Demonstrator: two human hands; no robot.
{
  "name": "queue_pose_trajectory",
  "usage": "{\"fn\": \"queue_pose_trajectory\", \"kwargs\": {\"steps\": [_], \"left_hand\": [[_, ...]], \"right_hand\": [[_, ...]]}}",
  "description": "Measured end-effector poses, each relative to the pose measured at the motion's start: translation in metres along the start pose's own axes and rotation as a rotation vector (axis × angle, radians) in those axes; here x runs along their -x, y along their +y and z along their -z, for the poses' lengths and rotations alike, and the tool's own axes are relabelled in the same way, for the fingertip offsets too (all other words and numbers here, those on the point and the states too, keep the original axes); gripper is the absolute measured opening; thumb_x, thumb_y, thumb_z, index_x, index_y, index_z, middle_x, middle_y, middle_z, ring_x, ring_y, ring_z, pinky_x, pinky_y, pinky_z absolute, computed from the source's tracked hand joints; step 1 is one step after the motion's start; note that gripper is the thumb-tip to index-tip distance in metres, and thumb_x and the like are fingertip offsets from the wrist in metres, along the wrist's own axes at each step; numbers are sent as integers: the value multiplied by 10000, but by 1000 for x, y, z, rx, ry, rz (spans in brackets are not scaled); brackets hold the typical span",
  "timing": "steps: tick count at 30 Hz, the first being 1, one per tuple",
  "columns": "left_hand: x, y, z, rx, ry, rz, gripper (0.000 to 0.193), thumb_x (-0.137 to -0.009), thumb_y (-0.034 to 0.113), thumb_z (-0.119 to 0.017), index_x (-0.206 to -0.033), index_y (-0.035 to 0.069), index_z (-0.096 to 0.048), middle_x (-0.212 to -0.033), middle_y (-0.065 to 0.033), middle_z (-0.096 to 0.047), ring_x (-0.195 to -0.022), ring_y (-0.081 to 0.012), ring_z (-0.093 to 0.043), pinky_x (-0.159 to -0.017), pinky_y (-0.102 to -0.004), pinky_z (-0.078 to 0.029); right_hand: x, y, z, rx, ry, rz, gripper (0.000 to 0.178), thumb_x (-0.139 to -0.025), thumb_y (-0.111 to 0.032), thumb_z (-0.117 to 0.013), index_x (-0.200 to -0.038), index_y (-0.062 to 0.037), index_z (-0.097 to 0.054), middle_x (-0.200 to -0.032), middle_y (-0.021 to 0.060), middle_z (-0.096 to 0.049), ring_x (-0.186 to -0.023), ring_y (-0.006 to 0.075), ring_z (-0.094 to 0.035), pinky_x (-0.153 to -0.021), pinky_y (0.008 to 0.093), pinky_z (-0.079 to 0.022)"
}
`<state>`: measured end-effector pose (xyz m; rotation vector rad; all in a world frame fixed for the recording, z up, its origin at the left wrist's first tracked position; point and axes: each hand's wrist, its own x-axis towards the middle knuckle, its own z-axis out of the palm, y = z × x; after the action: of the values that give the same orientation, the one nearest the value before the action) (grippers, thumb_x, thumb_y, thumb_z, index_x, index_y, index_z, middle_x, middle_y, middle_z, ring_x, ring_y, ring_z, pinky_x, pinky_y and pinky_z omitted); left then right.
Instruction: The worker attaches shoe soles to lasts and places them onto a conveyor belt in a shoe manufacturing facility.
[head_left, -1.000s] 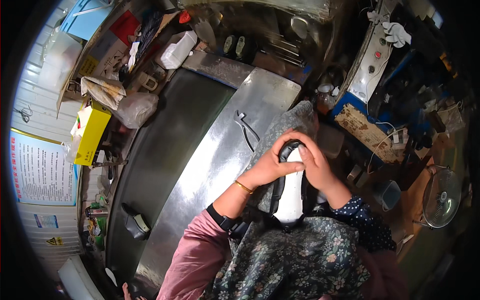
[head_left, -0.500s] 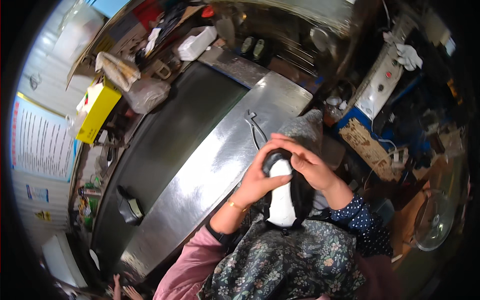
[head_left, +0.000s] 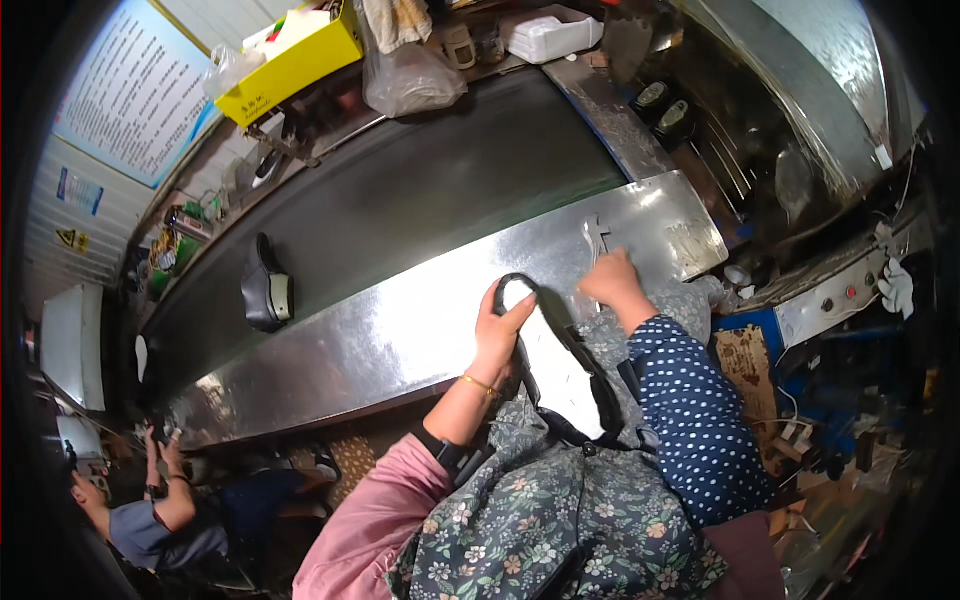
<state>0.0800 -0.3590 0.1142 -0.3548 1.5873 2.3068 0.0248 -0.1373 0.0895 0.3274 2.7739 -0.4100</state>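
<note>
At the steel desk [head_left: 420, 330] beside a dark conveyor belt [head_left: 400, 200], the two hands no longer clasp the shoe together. The left hand [head_left: 497, 325] alone grips the black shoe with white sole [head_left: 555, 370] at its toe, sole up over the lap. The right hand [head_left: 610, 285] has stretched forward to the pliers [head_left: 594, 240] lying on the desk, apparently closing on them, fingers curled, forearm extended.

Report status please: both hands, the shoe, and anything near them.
Left hand grips shoe, sole up, toe end. Right hand on pliers lying on steel bench. Another shoe on the belt, apart.
</note>
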Motion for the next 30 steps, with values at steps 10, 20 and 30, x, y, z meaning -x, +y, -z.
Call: {"fn": "queue_pose_trajectory", "kwargs": {"steps": [10,20,30], "left_hand": [[-7,31,-28,-160,-296,166,1080,-674,80,-864,-1505,17,-177,-1358,-144,-471,-1237,-241,-485,-1037,-355,-420],[-10,27,-30,-287,-285,104,1063,-667,120,-867,-1500,13,-216,-1334,-164,-503,-1215,-263,-507,-1030,-355,-421],[-10,25,-29,-259,-299,131,1039,-680,117,-858,-1492,5,-220,-1296,-164,-524,-1178,-255,-531,-994,-351,-451]], "right_hand": [[90,-38,148,-1114,-24,234,247,-1041,-207,-391,-1026,-7,-537,-795,76,-594,-682,136,-607,-587,285,-531],[109,-21,151,-761,-112,339,395,-1041,-313,-387,-858,5,-535,-647,66,-556,-504,160,-537,-476,314,-462],[105,-22,122,-637,-55,359,394,-1045,-349,-407,-861,-26,-538,-650,56,-568,-535,141,-560,-492,291,-460]]}}
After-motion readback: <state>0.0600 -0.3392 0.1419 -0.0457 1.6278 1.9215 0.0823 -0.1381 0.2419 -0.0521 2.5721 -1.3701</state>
